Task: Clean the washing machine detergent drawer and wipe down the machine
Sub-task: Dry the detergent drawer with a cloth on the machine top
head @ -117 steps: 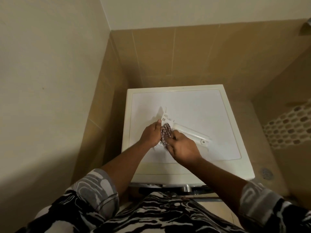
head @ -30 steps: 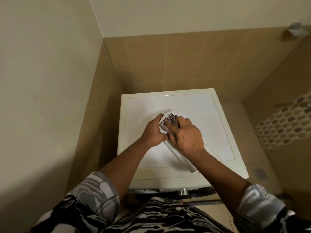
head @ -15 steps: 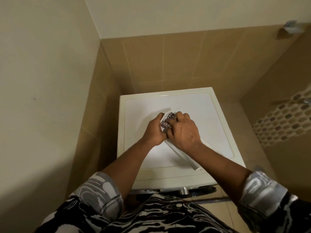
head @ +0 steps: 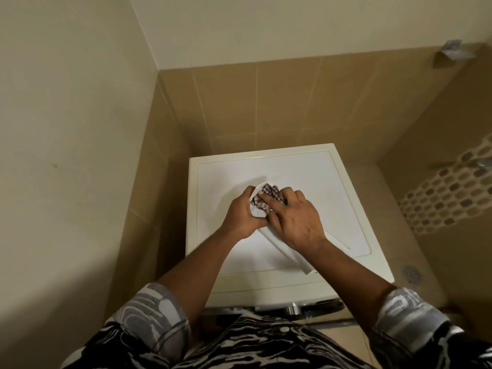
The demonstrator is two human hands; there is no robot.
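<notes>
Head view: on the washing machine (head: 292, 286) top, the detergent drawer (head: 287, 255) has swung its front toward the machine's near edge. My left hand (head: 241, 217) grips its far end. My right hand (head: 295, 222) holds the checked cloth (head: 266, 199) bunched there, so I judge the drawer cleaning unfinished.

Head camera looks steeply down, close above the washing machine (head: 266, 284).

The detergent drawer (head: 290, 256) is smooth white plastic with a faint gloss. The cloth (head: 269, 196) is soft, checked woven fabric. The washing machine (head: 314, 177) top looks smooth, satin white. The far wall tiles (head: 266, 102) are smooth and glazed tan, and the left wall (head: 66, 129) is matt paint.
</notes>
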